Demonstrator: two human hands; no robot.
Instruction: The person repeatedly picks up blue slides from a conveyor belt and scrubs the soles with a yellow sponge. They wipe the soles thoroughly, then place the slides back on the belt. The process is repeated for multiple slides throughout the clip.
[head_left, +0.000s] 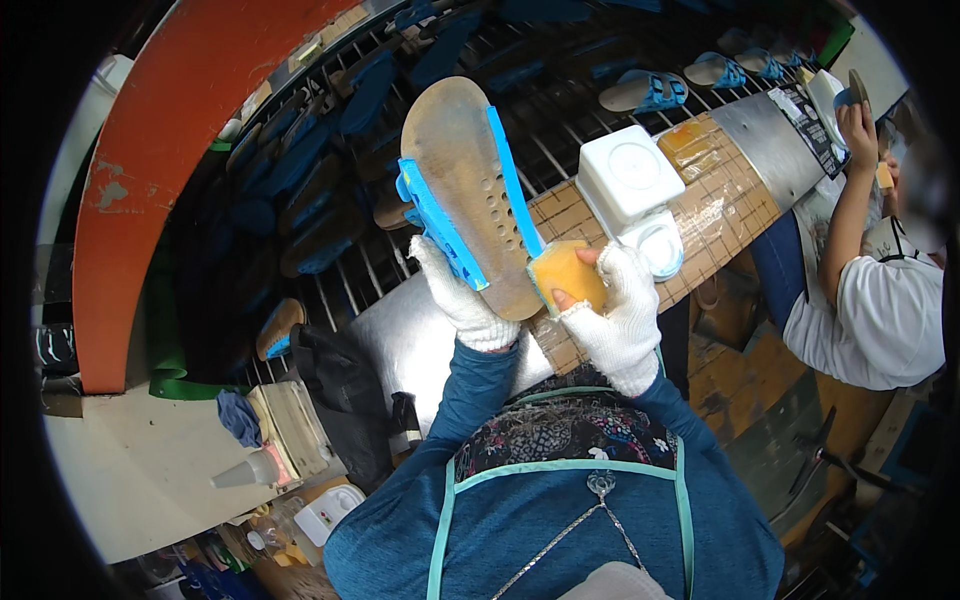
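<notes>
My left hand (462,300), in a white fingerless-type knit glove, grips a brown sandal sole (450,160) near its lower end. Bright blue strap pieces run along both sides of the sole, and a patch of small holes shows on its face. In my right hand (622,325), gloved the same way with bare fingertips, is a yellow sponge (566,278) pinched between thumb and fingers. The sponge touches the lower right edge of the sole. Beside my right hand stand a white plastic container (628,172) and a small white pot (658,240).
A cardboard-covered board (725,190) lies under the containers. Behind it, a wire rack holds several blue-strapped sandals (645,92). An orange upright panel (150,170) rises at left. A co-worker (880,310) at right holds another sole. A black bag (340,400) hangs near my left elbow.
</notes>
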